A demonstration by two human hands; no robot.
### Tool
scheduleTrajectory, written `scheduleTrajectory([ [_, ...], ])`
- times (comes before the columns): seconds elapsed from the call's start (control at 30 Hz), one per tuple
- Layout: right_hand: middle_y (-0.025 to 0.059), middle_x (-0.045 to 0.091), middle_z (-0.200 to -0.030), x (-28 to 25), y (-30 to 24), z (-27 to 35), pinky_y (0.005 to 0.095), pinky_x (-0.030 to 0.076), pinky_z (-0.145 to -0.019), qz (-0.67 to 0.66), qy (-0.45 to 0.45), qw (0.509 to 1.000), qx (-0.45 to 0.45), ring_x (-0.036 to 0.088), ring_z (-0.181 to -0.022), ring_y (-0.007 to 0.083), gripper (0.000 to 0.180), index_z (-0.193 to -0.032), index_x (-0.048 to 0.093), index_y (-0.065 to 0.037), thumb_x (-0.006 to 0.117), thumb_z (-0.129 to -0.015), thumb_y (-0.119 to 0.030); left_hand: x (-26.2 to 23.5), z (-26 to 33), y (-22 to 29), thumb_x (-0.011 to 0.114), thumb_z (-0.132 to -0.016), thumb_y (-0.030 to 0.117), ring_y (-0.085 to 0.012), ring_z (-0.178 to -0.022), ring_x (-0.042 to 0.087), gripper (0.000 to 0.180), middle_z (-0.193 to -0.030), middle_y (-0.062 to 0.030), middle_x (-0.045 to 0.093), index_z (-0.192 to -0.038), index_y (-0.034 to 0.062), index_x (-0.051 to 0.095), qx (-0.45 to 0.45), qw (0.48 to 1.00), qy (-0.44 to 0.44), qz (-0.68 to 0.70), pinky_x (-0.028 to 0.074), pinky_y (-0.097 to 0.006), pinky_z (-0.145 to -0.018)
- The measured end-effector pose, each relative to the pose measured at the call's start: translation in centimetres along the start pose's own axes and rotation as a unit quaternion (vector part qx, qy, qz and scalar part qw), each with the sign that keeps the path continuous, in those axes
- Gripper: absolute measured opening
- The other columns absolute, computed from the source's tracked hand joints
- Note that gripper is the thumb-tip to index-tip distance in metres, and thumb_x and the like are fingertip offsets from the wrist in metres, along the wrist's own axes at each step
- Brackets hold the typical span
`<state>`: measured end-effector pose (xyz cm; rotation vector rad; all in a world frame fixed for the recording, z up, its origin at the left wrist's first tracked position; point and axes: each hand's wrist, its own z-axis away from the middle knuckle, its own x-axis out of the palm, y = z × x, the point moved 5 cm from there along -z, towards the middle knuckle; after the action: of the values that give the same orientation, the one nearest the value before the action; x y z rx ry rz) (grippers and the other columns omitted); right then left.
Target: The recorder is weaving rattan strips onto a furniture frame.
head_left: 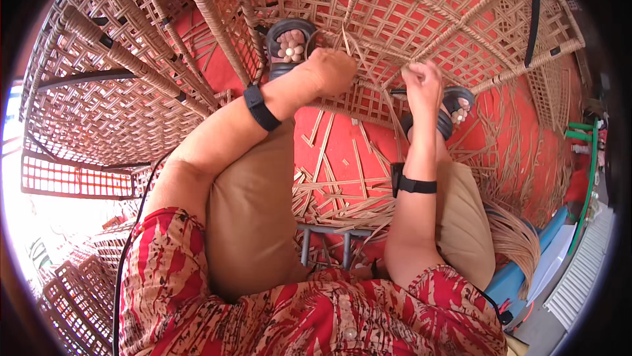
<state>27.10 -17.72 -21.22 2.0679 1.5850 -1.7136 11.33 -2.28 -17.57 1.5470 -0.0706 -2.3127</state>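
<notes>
Up close, the left hand (332, 69) is closed in a fist against the woven wicker frame (408, 33), gripping its lattice just left of the middle. The right hand (423, 82) is pinched narrow around a thin cane strip (394, 113) at the frame's near edge. Both wrists carry black bands. Beyond the hands, two sandalled feet rest under the frame, one far left (289, 46), one right (455, 111). Cut cane scraps (336, 188) litter the red floor (332, 138) between the knees. More wicker frames (99, 99) stand at left.
</notes>
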Motion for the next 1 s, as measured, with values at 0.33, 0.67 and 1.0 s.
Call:
scheduleTrajectory([
  [0.33, 0.0115, 0.069, -0.098, 12.4, -8.1, -4.5, 0.0297, 0.051, -0.076, -0.142, -0.256, 0.956, -0.027, 0.065, -0.085, 0.0175, 0.049, -0.114, 0.062, 0.005, 0.077, -0.078, -0.024, 2.7, 3.0, 8.8, 0.059, -0.085, 0.027, -0.0281, -0.067, 0.067, 0.033, -0.074, -0.018, 0.067, -0.082, -0.0044, 0.067, 0.329, 0.898, -0.264, 0.124, 0.053, -0.039, -0.063],
  [0.67, 0.0062, 0.068, -0.097, 15.2, -5.0, -3.4, 0.0249, 0.049, -0.063, -0.461, -0.246, 0.813, 0.256, 0.059, -0.074, 0.0093, 0.035, -0.116, 0.062, 0.002, 0.068, -0.088, -0.019, 0.7, -2.9, 0.4, 0.063, -0.083, 0.025, -0.0237, -0.072, 0.068, 0.028, -0.083, -0.0138, 0.07, -0.094, -0.0005, 0.067, 0.179, 0.958, -0.012, 0.224, 0.055, -0.037, -0.064],
  [1.0, 0.0071, 0.067, -0.091, 13.4, -7.0, -3.9, 0.0351, 0.049, -0.074, -0.293, -0.157, 0.934, 0.129, 0.062, -0.077, 0.0227, 0.022, -0.106, 0.069, -0.003, 0.061, -0.089, -0.015, 1.3, -4.7, -9.1, 0.066, -0.082, 0.029, -0.0355, -0.087, 0.062, 0.03, -0.086, -0.0167, 0.065, -0.098, 0.0044, 0.06, -0.066, 0.85, 0.406, 0.328, 0.048, -0.042, -0.076],
])
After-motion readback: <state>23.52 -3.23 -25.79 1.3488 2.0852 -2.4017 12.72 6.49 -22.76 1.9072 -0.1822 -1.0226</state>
